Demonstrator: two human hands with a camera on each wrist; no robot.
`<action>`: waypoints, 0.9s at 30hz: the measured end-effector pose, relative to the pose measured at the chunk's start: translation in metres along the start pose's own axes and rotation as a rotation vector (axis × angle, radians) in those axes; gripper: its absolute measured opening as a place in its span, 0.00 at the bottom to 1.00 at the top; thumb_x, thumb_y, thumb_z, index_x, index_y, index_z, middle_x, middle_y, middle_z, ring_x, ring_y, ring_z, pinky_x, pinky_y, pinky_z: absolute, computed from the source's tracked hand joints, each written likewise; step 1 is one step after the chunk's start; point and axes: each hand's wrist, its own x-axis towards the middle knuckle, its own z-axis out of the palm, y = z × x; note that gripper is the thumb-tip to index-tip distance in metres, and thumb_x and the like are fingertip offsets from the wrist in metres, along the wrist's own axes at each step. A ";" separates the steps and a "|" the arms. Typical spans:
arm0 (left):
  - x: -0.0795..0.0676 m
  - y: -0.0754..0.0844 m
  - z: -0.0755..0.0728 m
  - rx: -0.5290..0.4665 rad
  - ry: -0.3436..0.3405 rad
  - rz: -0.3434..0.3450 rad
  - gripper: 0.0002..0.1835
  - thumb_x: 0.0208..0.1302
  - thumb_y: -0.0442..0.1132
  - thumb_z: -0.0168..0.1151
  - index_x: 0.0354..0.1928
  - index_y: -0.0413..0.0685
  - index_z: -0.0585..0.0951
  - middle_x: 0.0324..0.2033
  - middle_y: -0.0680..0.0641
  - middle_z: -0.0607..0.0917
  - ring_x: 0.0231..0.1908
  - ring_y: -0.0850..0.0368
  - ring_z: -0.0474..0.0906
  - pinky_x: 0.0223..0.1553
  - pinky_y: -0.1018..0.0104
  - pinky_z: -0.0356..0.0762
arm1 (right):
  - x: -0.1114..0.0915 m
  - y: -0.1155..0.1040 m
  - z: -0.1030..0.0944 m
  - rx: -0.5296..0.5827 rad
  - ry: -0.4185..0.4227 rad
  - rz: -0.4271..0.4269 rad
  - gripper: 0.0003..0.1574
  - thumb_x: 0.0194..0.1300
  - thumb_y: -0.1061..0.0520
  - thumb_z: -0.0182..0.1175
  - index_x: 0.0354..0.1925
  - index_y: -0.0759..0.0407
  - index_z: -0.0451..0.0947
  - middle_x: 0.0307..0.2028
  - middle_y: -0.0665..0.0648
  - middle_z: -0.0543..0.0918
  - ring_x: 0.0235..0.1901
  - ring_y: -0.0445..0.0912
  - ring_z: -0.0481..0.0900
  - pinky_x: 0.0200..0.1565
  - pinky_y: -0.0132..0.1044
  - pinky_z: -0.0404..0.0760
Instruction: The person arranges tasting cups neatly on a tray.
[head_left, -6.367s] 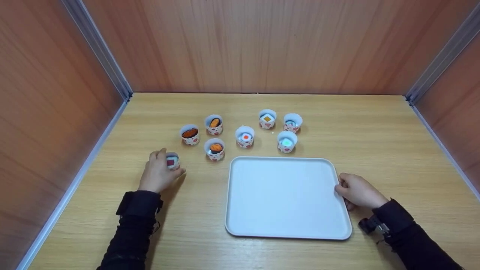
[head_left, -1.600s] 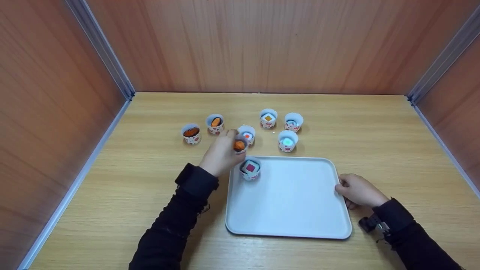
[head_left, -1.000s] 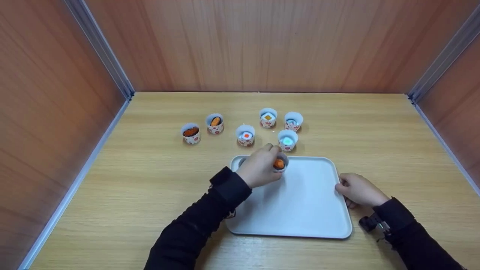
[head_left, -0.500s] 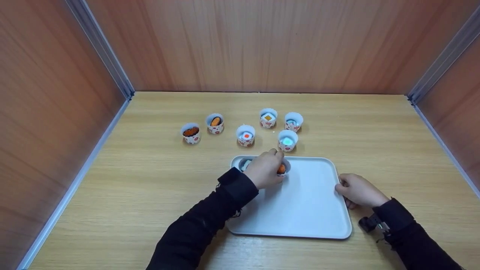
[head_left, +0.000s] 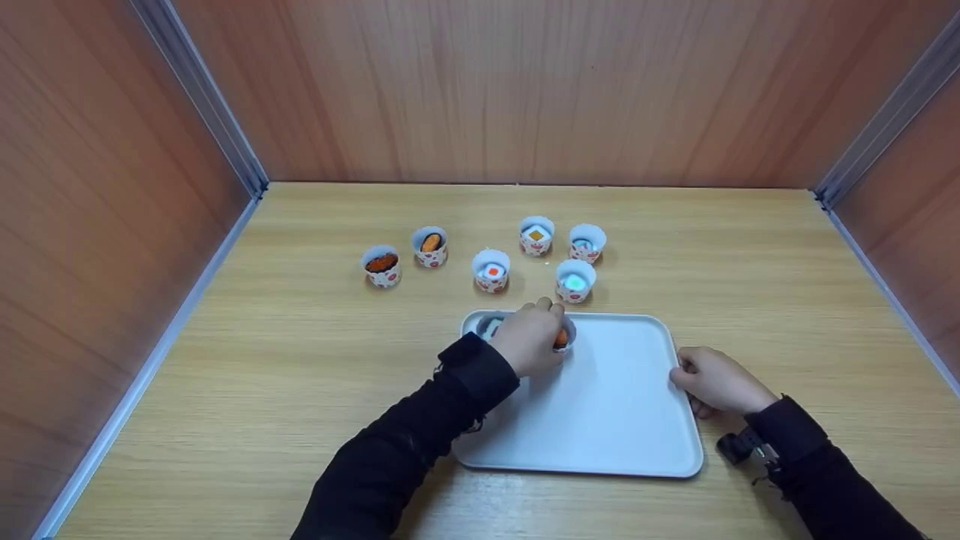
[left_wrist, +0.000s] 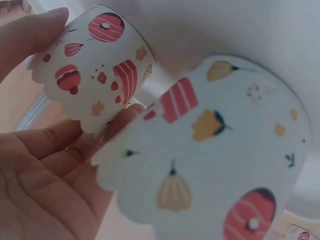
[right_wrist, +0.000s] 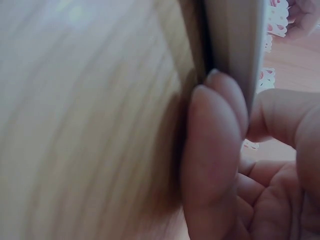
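My left hand (head_left: 529,339) grips a white printed paper baking cup (left_wrist: 95,65) by its rim, over the upper part of the white tray (head_left: 600,412). Orange-topped sushi-like food (head_left: 561,338) shows inside it beside the fingers. Another baking cup (left_wrist: 210,160) stands on the tray to its left, mostly hidden behind the hand in the head view. At the tray's right edge my right hand (head_left: 720,381) pinches the rim, thumb on top and fingers (right_wrist: 212,150) against the outer side.
Several more baking cups stand beyond the tray: one with dark red topping (head_left: 382,268), one with an orange piece (head_left: 430,247), one with a red-centred white piece (head_left: 491,271), and one with a green centre (head_left: 575,282). Wood-grain panels (head_left: 517,90) enclose the table.
My left hand first brought the cup with the red square onto the tray, then took the orange-topped cup rightward to beside it. It has barely shifted lately. My right hand stayed on the rim.
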 end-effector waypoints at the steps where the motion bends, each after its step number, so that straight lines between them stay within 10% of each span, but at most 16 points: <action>1: 0.000 0.000 0.000 -0.004 -0.003 -0.004 0.31 0.59 0.48 0.69 0.61 0.44 0.73 0.50 0.46 0.78 0.44 0.54 0.74 0.47 0.63 0.76 | 0.000 0.000 0.000 0.000 0.000 0.001 0.12 0.69 0.59 0.49 0.28 0.60 0.64 0.18 0.53 0.75 0.15 0.43 0.75 0.20 0.36 0.78; 15: -0.019 -0.014 -0.025 -0.073 0.274 0.055 0.30 0.67 0.55 0.58 0.63 0.43 0.73 0.54 0.43 0.80 0.48 0.51 0.78 0.48 0.60 0.79 | 0.000 0.000 0.001 -0.009 -0.001 0.025 0.11 0.70 0.58 0.49 0.29 0.60 0.65 0.19 0.54 0.75 0.16 0.43 0.75 0.21 0.36 0.79; 27: -0.026 -0.093 -0.057 0.079 0.525 -0.196 0.39 0.62 0.59 0.61 0.68 0.42 0.66 0.67 0.35 0.68 0.67 0.35 0.62 0.69 0.43 0.58 | -0.003 0.000 -0.001 -0.003 0.001 0.018 0.12 0.70 0.59 0.48 0.28 0.59 0.63 0.19 0.54 0.75 0.17 0.43 0.76 0.21 0.36 0.79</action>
